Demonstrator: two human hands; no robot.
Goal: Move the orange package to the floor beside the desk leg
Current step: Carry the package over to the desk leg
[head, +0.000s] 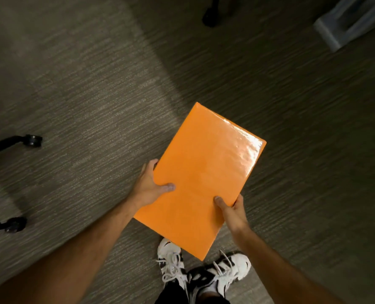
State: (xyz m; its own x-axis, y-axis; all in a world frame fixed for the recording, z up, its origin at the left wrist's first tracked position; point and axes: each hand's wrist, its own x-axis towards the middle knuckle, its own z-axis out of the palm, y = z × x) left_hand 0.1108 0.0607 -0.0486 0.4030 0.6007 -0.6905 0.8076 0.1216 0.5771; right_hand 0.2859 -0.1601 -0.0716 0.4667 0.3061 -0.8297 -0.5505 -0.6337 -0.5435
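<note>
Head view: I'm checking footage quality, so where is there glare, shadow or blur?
Head view: glare whitens the orange package's far right corner; a diagonal shadow darkens the carpet on the right; the carpet streaks with motion blur; the grey bin is soft.

One orange package [204, 181], two hands, left [149, 185] and right [232, 210], two sneakers [171, 263] [228, 270], and three black chair casters [34, 140] [15, 224] [209, 17].

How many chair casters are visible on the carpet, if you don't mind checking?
3: one at mid-left, one at lower left, and a dark, blurry one at top centre that looks like a caster. Others may lie outside the frame.
</note>
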